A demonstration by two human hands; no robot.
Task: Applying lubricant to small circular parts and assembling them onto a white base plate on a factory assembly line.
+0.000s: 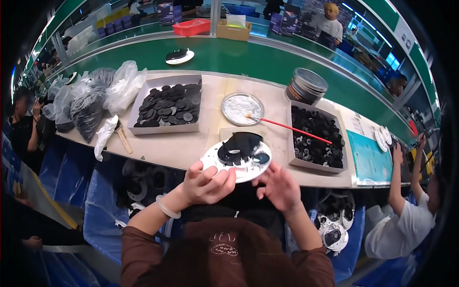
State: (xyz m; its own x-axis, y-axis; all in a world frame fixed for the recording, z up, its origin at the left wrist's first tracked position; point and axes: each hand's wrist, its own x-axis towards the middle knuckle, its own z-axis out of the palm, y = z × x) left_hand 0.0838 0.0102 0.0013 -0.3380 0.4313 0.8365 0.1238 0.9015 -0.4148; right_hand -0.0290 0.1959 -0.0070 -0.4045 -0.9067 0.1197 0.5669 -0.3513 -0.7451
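A white round disc-shaped part (242, 175) with a black curved piece (239, 149) on top is held tilted over the table's near edge. My left hand (210, 184) grips its lower left rim, fingers curled under and against it. At the lower right rim is my right hand (282, 189), its fingers loosely bent and apart, with fingertips close to or touching the disc. Just beyond the disc lies a clear round dish (243, 101) of white paste. A red-handled brush (296, 129) rests with its tip in the paste and its handle over the right-hand box.
A box of black discs (167, 81) stands left, a box of small black parts (292, 158) right. Plastic bags (88, 107), a metal tin (306, 85) and a turquoise mat (368, 155) surround them. Another white part (180, 58) sits on the green belt. Co-workers (401, 225) sit at both sides.
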